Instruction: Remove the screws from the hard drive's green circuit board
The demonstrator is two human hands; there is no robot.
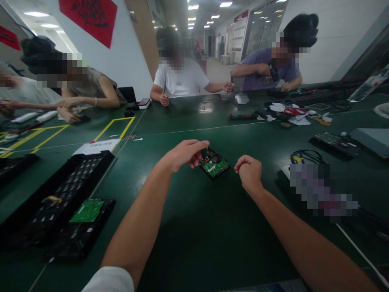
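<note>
A hard drive point(215, 166) with a green circuit board lies on the dark green table, circuit board facing up. My left hand point(187, 156) is at its left edge, index finger stretched over the far corner and the other fingers curled under. Something dark with a yellow spot shows beneath that fingertip, too small to name. To the right of the drive, apart from it, is my right hand point(251, 172), closed with the fingers curled in. Whatever it may hold is hidden.
At left a long black tray point(69, 178) stands beside another hard drive point(83, 227). On the right are a third drive point(334, 144), a grey box point(373, 140), a black cable point(306, 156) and a blurred-out item point(319, 192). Several people sit across the table; a water bottle point(369, 85) leans far right.
</note>
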